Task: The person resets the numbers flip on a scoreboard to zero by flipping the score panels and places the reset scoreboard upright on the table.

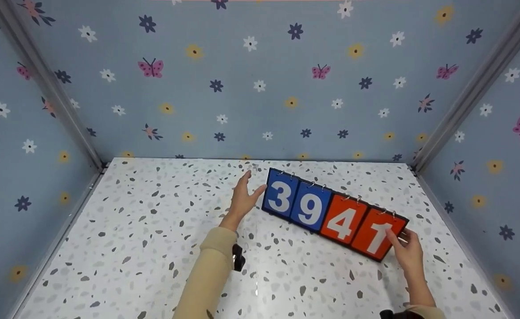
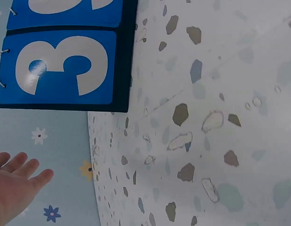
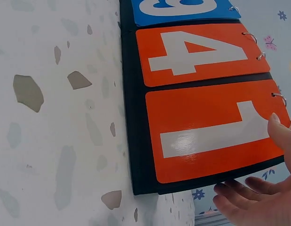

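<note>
A flip scoreboard (image 1: 345, 221) with a black backing shows 3 and 9 on blue cards and 4 and 1 on red cards, hung from metal rings along its top. It slants down to the right in the head view. My right hand (image 1: 408, 252) grips its right end, thumb over the red 1 card (image 3: 206, 136) and the other fingers behind the edge. At the left end, my left hand (image 1: 242, 199) is spread, its thumb beside the edge near the blue 3 card (image 2: 60, 68). Nothing is held in the left hand.
A white speckled tabletop (image 1: 153, 248) lies beneath. Blue panels (image 1: 251, 88) printed with flowers and butterflies stand at the back and both sides, with grey metal posts (image 1: 459, 93) at the corners.
</note>
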